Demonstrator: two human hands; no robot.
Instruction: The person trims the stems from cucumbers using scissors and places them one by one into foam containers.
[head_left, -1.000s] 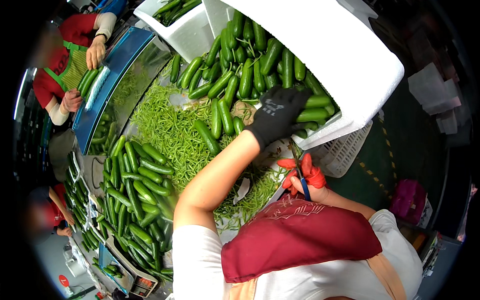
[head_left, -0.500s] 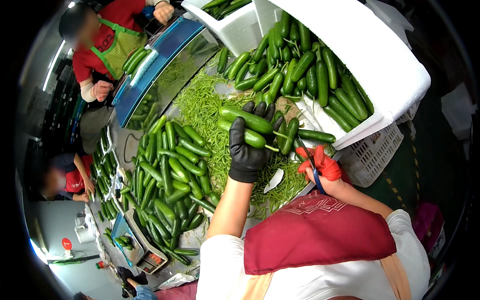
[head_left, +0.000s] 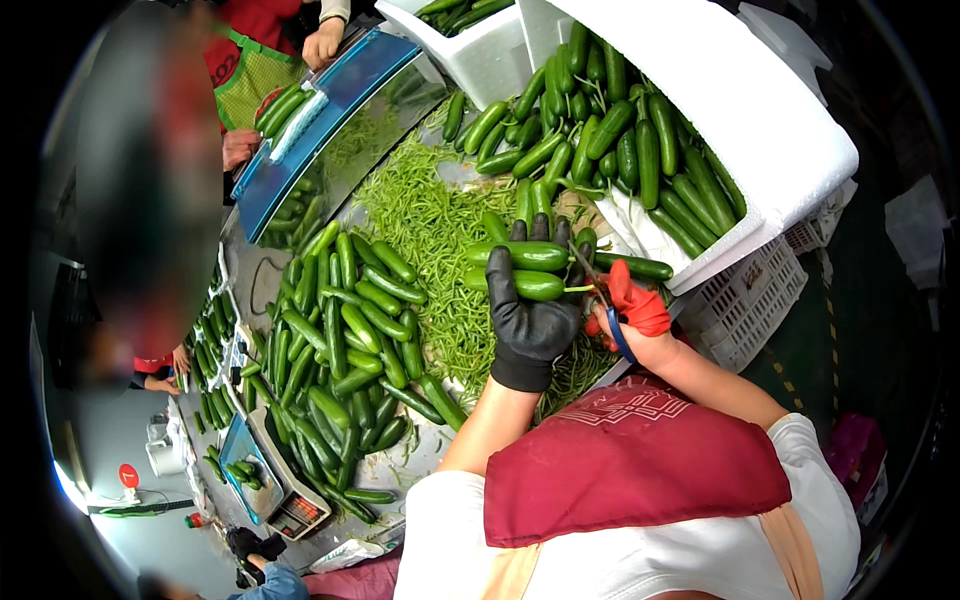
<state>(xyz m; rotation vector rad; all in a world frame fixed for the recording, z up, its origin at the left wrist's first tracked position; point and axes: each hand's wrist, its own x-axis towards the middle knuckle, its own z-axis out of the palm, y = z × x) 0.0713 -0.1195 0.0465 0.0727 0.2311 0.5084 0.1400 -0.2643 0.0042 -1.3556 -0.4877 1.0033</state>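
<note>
My left hand (head_left: 532, 328), in a black glove, is closed around two cucumbers lying side by side: an upper cucumber (head_left: 530, 256) and a lower cucumber (head_left: 527, 285). A pale stem sticks out to the right from the lower one. My right hand (head_left: 640, 312), partly covered in red, grips scissors by their blue handle (head_left: 621, 340). The blades reach up to the stem ends of the held cucumbers; whether they touch is too small to tell. Just behind my hands, another cucumber (head_left: 633, 266) lies on the table.
A heap of cucumbers (head_left: 345, 345) covers the left. Thin green pieces (head_left: 410, 225) are strewn across the middle. A tipped white foam box (head_left: 780, 130) spills cucumbers at the back right. A scale (head_left: 298, 512) stands at left. Co-workers are across the table, near a blue-edged panel (head_left: 350, 85).
My left hand has moved right with the two cucumbers, bringing their stem ends to the scissors. The upper cucumber's long stem no longer shows. A blurred shape now covers the left side.
</note>
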